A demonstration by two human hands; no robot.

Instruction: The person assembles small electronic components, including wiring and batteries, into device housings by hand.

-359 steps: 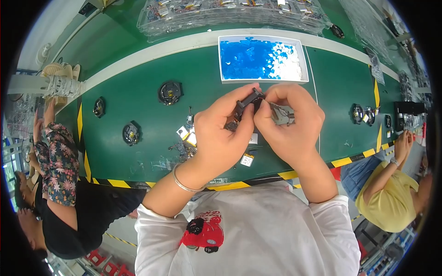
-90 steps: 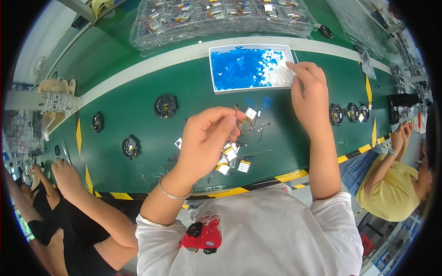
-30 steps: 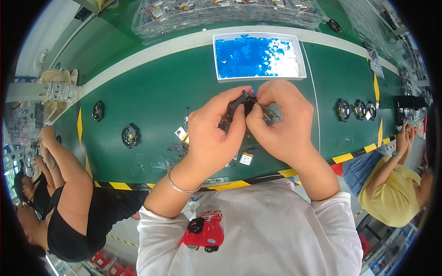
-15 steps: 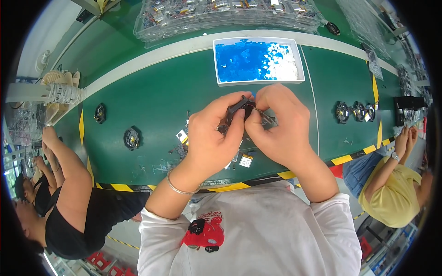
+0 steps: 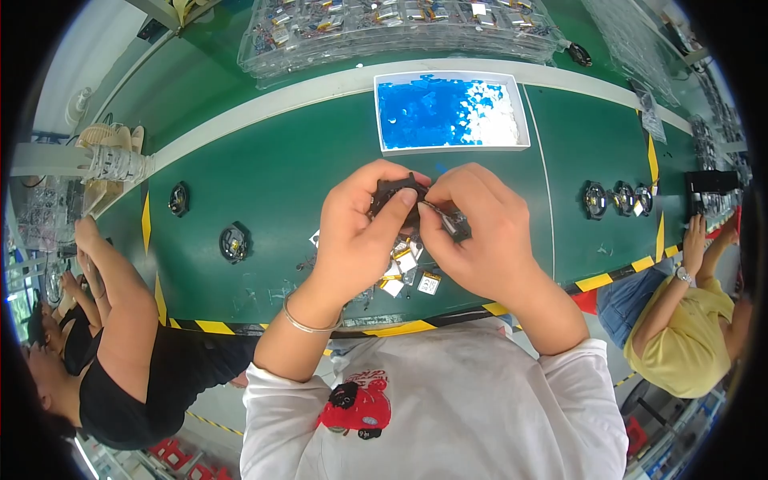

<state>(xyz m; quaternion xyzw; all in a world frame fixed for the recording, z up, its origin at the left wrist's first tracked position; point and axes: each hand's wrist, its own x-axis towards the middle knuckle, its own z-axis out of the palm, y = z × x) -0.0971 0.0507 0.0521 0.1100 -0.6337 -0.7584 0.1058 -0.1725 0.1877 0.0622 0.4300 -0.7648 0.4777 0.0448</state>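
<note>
In front of me, above the bench, my left hand (image 5: 364, 216) is closed round a black plastic device housing (image 5: 389, 194), its thumb pressed on the part. Close against it, my right hand (image 5: 480, 220) pinches at the housing's right edge with thumb and forefinger. A dark piece (image 5: 458, 227) shows under the right fingers; whether it belongs to the same housing I cannot tell. Below the hands lies a pile of small silver battery cells (image 5: 405, 260), partly hidden by my left hand. One more flat cell (image 5: 429, 283) lies apart to its right.
A white box (image 5: 453, 149) of blue and white small pieces stands beyond my hands. Round black housings lie left (image 5: 234, 242) and right (image 5: 594, 200). Clear plastic trays (image 5: 400, 36) of parts sit at the back. Co-workers sit left (image 5: 120, 336) and right (image 5: 680, 336).
Both hands have shifted slightly left with the housing, and it has turned between the fingers. More of the battery cells below now shows.
</note>
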